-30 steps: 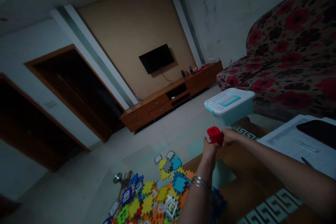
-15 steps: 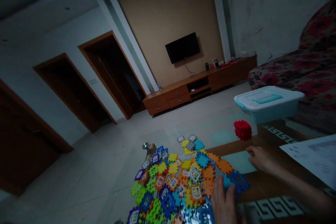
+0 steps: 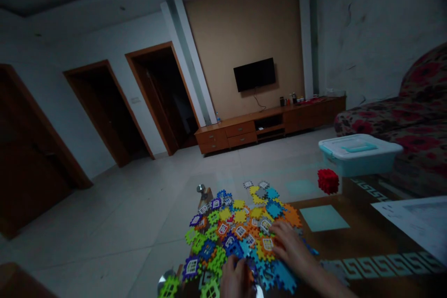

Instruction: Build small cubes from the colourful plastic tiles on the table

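Toothed plastic tiles (image 3: 240, 216) at lower center stretch up-left from a right hand (image 3: 295, 250), fingers parted on their edge, and ahead of a curled left hand (image 3: 232, 280), its grip unclear

In front of me, my glass-topped table with brown panels (image 3: 370, 228) bears a spread of multicoloured, notched plastic tiles (image 3: 240, 216). A red notched plastic block (image 3: 328, 181) and white printed paper (image 3: 415, 219) also lie on it.
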The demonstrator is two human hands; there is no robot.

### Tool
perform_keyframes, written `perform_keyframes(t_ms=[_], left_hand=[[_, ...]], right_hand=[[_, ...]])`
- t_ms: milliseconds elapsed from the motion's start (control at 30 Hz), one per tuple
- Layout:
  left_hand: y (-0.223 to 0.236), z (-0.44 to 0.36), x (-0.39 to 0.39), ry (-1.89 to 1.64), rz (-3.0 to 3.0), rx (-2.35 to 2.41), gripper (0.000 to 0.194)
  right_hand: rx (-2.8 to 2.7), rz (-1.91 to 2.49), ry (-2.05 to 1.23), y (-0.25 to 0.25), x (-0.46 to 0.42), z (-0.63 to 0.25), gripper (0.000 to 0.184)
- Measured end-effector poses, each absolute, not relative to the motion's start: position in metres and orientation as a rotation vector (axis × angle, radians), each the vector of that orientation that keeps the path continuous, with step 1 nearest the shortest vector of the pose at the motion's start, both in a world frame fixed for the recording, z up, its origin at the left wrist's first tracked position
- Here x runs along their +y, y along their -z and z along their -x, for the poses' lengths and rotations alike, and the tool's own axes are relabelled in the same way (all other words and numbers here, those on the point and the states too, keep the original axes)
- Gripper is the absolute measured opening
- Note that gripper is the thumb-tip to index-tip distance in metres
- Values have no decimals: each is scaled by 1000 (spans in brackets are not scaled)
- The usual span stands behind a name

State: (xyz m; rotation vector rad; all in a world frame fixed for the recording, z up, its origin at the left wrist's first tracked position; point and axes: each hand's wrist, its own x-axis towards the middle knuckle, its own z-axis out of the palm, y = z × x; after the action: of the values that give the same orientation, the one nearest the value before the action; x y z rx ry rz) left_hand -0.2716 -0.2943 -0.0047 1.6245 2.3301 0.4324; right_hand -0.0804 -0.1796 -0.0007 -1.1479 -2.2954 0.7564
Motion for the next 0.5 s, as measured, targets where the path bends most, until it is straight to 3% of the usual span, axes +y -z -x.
perform_keyframes(t_ms=[167, 300, 500], left_hand=[[-13, 292, -297, -757, -1525, 2044, 55], [-6, 307, -297, -1057, -1318, 1921, 46], [5, 329, -289, -1361, -1106, 1877, 59]], right_hand=[[-2441, 1036, -832, -7, -214, 117, 72], [-2461, 1109, -781, -5, -207, 124, 67], [-2389, 1068, -719, -4, -198, 122, 69]])
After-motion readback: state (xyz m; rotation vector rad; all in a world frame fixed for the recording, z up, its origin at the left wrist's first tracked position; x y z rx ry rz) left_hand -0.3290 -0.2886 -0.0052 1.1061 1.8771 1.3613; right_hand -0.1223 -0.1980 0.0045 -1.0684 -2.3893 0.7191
